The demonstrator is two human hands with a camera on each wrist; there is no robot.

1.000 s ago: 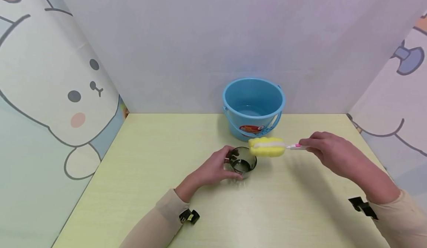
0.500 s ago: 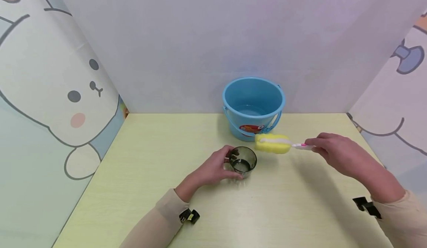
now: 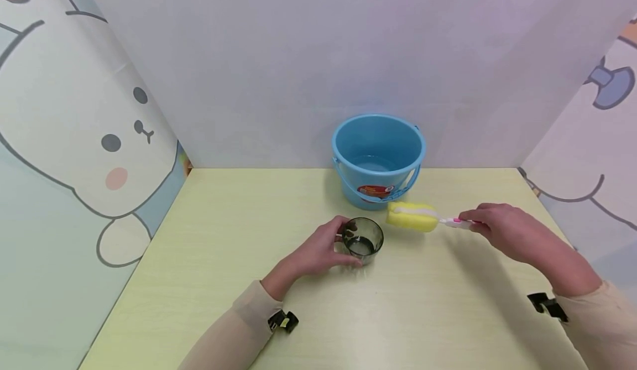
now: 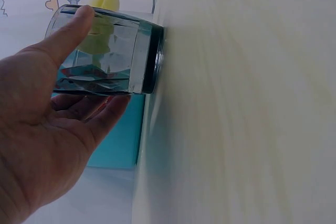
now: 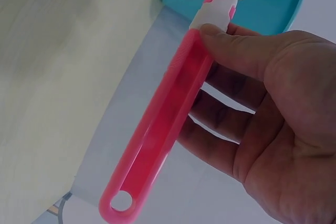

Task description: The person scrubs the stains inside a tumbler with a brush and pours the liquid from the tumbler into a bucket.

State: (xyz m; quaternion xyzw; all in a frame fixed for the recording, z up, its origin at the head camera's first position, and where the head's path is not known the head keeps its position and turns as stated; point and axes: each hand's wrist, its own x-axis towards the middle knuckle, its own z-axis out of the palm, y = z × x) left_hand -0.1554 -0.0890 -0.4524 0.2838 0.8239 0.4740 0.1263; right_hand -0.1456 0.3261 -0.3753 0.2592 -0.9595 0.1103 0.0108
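A smoky dark drinking glass point(image 3: 364, 238) stands upright on the table, and my left hand point(image 3: 318, 249) grips its side with thumb and fingers. The left wrist view shows the faceted glass point(image 4: 113, 51) with its base at the tabletop. My right hand point(image 3: 510, 232) pinches the handle of a sponge bottle brush point(image 3: 412, 217), whose yellow and white head points left, above the table and just right of the glass. Up close in the right wrist view, the pink handle point(image 5: 157, 129) lies between thumb and fingers, with a hanging hole at its end.
Behind the glass stands a light blue bucket point(image 3: 378, 147) with its bail handle hanging down in front over a red label. Pale walls with cartoon prints enclose the light wooden table point(image 3: 239, 220) at the back and both sides.
My right hand has drawn the bottle brush to the right, away from the glass's rim. My left hand and the glass have stayed in place.
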